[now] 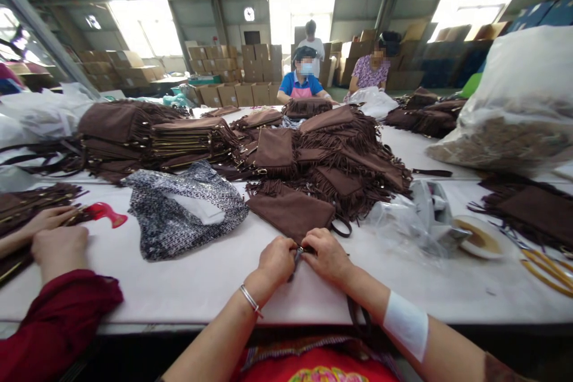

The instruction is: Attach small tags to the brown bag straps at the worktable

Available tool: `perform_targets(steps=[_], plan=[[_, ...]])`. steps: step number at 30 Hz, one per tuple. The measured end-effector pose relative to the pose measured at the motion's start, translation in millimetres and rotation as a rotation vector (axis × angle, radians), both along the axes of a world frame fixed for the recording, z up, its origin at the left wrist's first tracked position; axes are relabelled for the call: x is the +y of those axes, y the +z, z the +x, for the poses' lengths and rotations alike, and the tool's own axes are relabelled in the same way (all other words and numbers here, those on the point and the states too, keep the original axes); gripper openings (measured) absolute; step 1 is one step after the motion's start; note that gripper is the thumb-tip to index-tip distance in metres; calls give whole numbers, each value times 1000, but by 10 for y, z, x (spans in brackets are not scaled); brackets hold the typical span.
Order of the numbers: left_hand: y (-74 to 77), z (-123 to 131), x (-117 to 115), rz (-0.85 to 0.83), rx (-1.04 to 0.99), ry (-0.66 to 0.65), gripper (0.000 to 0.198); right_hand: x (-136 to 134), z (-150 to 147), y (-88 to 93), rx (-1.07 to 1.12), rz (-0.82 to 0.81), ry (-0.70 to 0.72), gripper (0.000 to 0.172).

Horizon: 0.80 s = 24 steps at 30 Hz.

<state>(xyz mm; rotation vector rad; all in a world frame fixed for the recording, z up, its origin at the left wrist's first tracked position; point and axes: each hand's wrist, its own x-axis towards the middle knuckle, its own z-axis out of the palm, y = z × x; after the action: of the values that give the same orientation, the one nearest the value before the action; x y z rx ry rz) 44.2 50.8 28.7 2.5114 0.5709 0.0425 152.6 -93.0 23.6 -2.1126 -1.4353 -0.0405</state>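
A brown fringed pouch lies flat on the table in front of me, one corner pointing my way. My left hand pinches at that corner, where a small metal fitting shows between the fingers. From the other side my right hand closes on the same corner, thumb and fingers together. The fingertips partly hide the fitting, so its exact kind is unclear. A dark wrist strap loop lies beside the pouch. Another dark strap hangs over the table edge below my right forearm.
Brown fringed pouches are heaped ahead, with more stacked leftward. A patterned bag lies left. Rightward are a tape dispenser, yellow-handled scissors and a large plastic sack. A co-worker's hands work at left; others stand opposite.
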Motion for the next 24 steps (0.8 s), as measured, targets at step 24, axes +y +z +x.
perform_targets(steps=[24], plan=[[38, -266, -231, 167, -112, 38, 21, 75, 26, 63, 49, -106, 15, 11]])
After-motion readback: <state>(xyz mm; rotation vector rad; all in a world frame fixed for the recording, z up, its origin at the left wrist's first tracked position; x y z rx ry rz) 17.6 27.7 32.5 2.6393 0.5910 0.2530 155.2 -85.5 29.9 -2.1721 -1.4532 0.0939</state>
